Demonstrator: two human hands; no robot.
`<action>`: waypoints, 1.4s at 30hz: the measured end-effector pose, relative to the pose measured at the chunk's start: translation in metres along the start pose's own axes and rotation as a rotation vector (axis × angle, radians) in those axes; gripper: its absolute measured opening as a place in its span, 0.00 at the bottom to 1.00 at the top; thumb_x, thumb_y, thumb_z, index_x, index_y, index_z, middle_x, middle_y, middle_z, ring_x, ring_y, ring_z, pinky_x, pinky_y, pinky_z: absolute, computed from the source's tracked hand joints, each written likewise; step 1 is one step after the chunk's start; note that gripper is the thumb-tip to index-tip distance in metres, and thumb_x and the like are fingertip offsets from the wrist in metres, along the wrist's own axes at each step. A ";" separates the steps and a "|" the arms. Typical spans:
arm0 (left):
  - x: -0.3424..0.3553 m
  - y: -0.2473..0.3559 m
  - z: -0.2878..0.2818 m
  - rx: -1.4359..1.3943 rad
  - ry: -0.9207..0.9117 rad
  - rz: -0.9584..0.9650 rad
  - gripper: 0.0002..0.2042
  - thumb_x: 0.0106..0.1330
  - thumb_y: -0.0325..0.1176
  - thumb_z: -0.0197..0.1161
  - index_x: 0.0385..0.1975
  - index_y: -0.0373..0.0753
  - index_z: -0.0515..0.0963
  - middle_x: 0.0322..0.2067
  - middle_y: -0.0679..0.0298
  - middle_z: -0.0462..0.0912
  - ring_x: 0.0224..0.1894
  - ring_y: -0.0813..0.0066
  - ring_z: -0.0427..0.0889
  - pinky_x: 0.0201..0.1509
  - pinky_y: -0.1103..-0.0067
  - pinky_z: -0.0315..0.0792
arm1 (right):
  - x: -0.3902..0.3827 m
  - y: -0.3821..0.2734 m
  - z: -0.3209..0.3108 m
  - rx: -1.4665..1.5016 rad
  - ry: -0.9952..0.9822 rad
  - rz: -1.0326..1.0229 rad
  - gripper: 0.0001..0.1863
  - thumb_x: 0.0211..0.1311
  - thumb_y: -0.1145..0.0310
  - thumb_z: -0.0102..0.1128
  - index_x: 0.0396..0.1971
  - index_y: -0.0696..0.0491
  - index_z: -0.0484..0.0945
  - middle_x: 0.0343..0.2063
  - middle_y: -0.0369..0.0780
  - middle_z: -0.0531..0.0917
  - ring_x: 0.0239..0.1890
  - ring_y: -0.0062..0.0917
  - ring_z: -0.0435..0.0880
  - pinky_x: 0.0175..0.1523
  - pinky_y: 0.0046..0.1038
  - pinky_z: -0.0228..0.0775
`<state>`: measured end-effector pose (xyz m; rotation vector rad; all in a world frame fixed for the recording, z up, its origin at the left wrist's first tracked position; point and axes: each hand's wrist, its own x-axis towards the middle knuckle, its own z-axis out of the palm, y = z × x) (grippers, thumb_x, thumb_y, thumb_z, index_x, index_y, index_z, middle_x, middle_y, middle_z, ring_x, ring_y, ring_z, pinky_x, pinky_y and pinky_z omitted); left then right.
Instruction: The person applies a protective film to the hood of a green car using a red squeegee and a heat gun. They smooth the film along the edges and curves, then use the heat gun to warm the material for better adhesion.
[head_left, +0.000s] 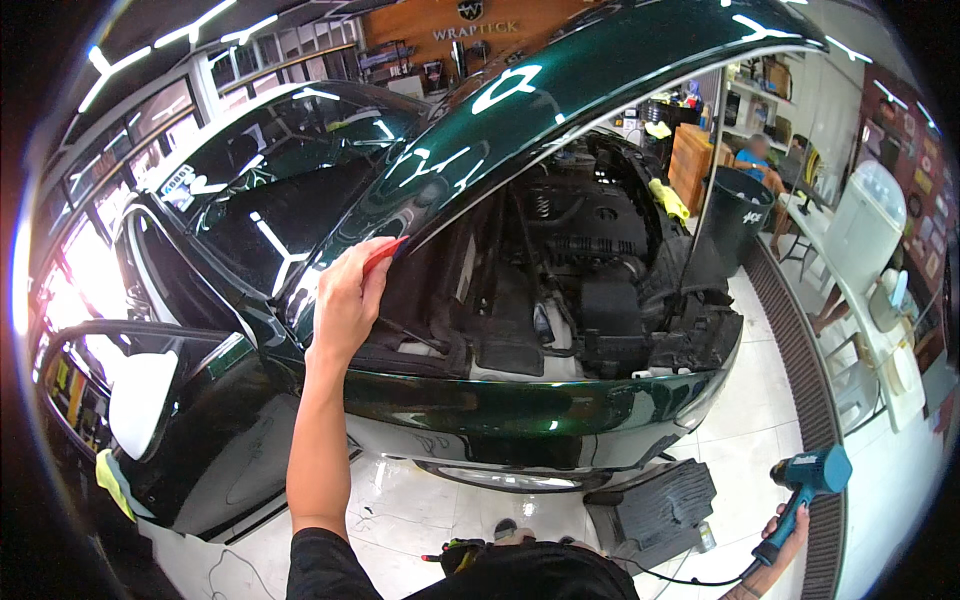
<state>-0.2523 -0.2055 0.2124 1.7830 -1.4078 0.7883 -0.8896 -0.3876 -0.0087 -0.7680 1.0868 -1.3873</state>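
The dark green hood (580, 75) of a car is raised, and the engine bay (570, 240) lies open beneath it. My left hand (345, 295) is closed around a red squeegee (383, 256), its tip at the hood's lower edge near the windshield. Out to the lower right, away from the car, my right hand (792, 530) grips the handle of a teal heat gun (815, 472). The gun's nozzle points left, toward the fender. A black cord runs from its handle back toward my body.
An open car door with a white-covered mirror (143, 400) stands at my left. A black step platform (655, 510) is on the tiled floor, with a small can (706, 537) beside it. Farther right are a black bin (738, 210), a white table (865, 300) and a seated person (757, 160).
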 end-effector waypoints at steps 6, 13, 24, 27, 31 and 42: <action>0.044 0.046 0.017 0.051 0.031 0.153 0.09 0.64 0.21 0.59 0.42 0.33 0.77 0.38 0.49 0.82 0.39 0.49 0.82 0.44 0.68 0.75 | 0.025 0.013 -0.056 0.046 0.094 0.031 0.20 0.69 0.49 0.50 0.35 0.54 0.70 0.25 0.36 0.75 0.12 0.19 0.72 0.13 0.21 0.65; 0.129 0.128 0.044 0.091 0.047 0.328 0.08 0.65 0.23 0.57 0.42 0.33 0.75 0.36 0.48 0.81 0.40 0.47 0.81 0.44 0.66 0.75 | 0.034 0.039 -0.103 0.088 0.078 0.058 0.21 0.69 0.49 0.50 0.33 0.55 0.70 0.21 0.36 0.74 0.11 0.20 0.71 0.13 0.22 0.65; 0.303 0.272 0.109 0.331 0.083 0.644 0.07 0.63 0.26 0.57 0.37 0.29 0.75 0.31 0.44 0.82 0.37 0.43 0.82 0.43 0.60 0.76 | 0.013 0.070 -0.117 0.061 0.072 0.313 0.15 0.67 0.58 0.57 0.41 0.55 0.74 0.22 0.38 0.77 0.18 0.23 0.75 0.21 0.23 0.68; 0.322 0.298 0.096 0.285 0.041 0.830 0.08 0.56 0.20 0.55 0.30 0.25 0.80 0.32 0.40 0.82 0.40 0.48 0.84 0.43 0.62 0.78 | 0.017 0.087 -0.116 0.049 0.102 0.425 0.14 0.67 0.58 0.56 0.37 0.54 0.75 0.17 0.36 0.76 0.15 0.22 0.74 0.18 0.22 0.66; 0.200 0.355 0.049 -0.220 -0.120 0.679 0.18 0.54 0.22 0.60 0.47 0.30 0.77 0.31 0.46 0.84 0.33 0.50 0.85 0.39 0.65 0.79 | -0.004 0.092 -0.123 -0.043 0.075 0.478 0.14 0.67 0.56 0.57 0.36 0.54 0.75 0.18 0.37 0.77 0.15 0.22 0.74 0.18 0.22 0.66; -0.457 0.136 -0.011 -0.215 -1.199 -0.967 0.36 0.72 0.61 0.37 0.65 0.32 0.63 0.63 0.40 0.66 0.63 0.39 0.67 0.67 0.57 0.61 | 0.091 0.301 -0.196 -0.516 -0.812 0.721 0.33 0.61 0.51 0.62 0.62 0.48 0.62 0.47 0.47 0.75 0.31 0.34 0.78 0.25 0.31 0.75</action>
